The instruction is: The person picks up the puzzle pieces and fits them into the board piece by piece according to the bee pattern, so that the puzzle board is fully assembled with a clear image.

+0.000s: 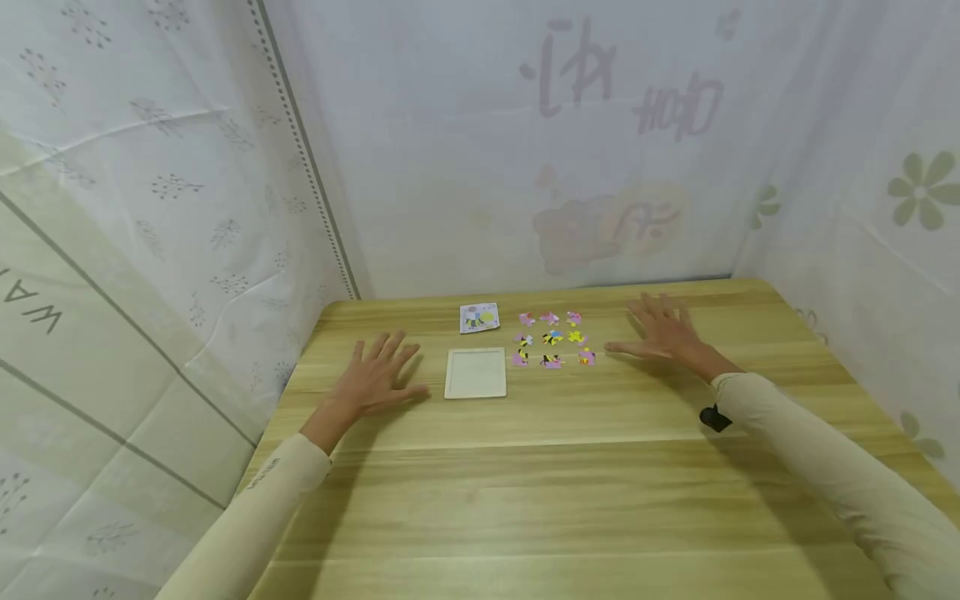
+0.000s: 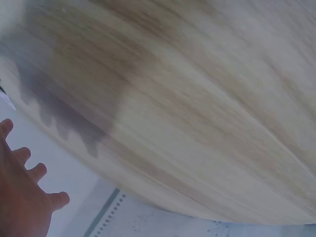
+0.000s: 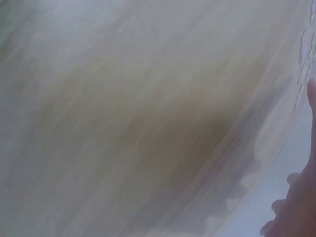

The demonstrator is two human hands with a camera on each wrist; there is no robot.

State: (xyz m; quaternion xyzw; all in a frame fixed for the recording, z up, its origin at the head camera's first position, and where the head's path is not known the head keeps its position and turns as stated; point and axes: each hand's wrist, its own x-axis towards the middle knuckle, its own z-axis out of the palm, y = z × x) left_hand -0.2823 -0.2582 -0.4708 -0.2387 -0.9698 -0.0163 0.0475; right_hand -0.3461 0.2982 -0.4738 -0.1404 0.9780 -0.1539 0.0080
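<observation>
Several small puzzle pieces in pink, yellow and black lie in three rows on the wooden table. To their left is a square, pale tray with a raised rim, and behind it a small picture card showing a bee. My left hand, also in the left wrist view, is left of the tray with fingers spread, holding nothing. Right of the pieces, my right hand has its fingers spread and holds nothing; part of it shows in the right wrist view.
The wooden table stretches toward me below both hands. Patterned curtains hang behind the table and along both sides. A small black object is at my right cuff.
</observation>
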